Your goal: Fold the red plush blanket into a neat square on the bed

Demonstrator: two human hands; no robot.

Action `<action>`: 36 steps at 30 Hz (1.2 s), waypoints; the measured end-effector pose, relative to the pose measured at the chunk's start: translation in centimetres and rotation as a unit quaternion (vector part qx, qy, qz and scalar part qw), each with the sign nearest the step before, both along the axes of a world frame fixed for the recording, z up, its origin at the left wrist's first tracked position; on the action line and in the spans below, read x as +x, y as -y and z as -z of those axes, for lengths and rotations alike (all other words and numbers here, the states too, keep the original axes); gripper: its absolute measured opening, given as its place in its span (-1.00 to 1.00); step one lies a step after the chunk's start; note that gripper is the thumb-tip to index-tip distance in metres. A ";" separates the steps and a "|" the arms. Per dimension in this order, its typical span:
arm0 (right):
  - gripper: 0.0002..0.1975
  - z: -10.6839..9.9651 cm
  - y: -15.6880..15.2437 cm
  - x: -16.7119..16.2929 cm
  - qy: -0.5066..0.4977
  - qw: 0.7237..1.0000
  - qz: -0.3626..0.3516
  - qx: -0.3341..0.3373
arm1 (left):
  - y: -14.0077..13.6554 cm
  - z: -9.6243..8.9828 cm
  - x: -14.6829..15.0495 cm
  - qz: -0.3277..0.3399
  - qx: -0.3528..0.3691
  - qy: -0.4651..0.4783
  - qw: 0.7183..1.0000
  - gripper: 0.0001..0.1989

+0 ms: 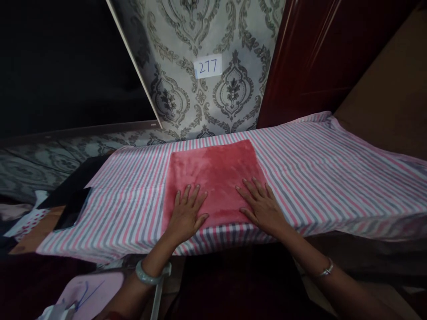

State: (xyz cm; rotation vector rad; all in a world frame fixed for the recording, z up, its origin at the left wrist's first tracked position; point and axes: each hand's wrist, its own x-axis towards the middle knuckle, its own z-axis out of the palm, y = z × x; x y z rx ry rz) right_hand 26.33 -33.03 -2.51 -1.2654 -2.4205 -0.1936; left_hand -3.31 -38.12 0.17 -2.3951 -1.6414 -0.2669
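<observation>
A square of plush red-pink cloth lies flat on the striped sheet that covers the table. My left hand rests palm down on its near left part, fingers spread and pointing away from me. On the near right part lies my right hand, also flat with the fingers apart. Neither hand grips anything. Lighter and darker patches show in the pile of the cloth. Its near edge runs close to the front edge of the table, between my wrists.
A dark phone lies at the table's left end. Behind it stands a large black screen. Patterned wallpaper carries a paper label reading 277. A dark red door is at the back right, and a pink stool-like surface sits low on the left.
</observation>
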 end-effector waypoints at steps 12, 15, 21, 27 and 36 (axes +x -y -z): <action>-0.42 2.1 2.2 3.6 -0.016 1.000 0.015 0.001 | 4.1 2.0 -5.0 -0.058 0.034 0.014 0.998 -0.38; -0.45 2.5 2.7 4.2 -0.036 0.999 0.025 -0.002 | 4.7 2.2 -5.8 -0.056 0.033 0.028 0.997 -0.40; -0.55 0.4 2.5 2.1 -0.104 0.994 0.025 0.035 | 3.5 -0.5 -0.8 -0.079 0.049 0.049 0.994 -0.50; -0.47 -3.3 0.6 -4.5 -0.048 0.999 0.022 -0.007 | 0.0 -2.2 5.9 -0.092 0.047 0.075 0.992 -0.36; -0.47 -0.9 -0.2 -5.6 -0.054 0.998 0.014 -0.025 | -1.4 0.4 5.4 -0.106 0.014 0.064 0.992 -0.33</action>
